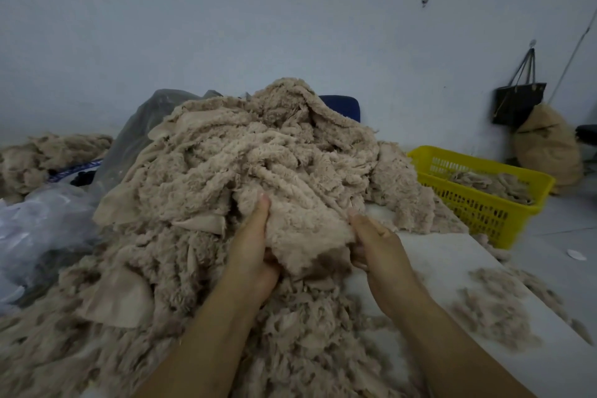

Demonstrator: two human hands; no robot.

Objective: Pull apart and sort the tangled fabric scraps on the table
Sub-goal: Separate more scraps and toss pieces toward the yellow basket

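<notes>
While my left hand (pixel 255 255) and right hand (pixel 378 245) grip one scrap (pixel 307 229), pile (pixel 226 165) mostly unsorted; yellow basket (pixel 478 162) holds few.

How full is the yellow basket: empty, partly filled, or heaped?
Partly filled. The yellow basket holds a low layer of beige scraps lying well below its rim.

The scrap pile (pixel 245 171) lies on the table (pixel 452 255); the basket (pixel 481 191) stands to its right.
</notes>
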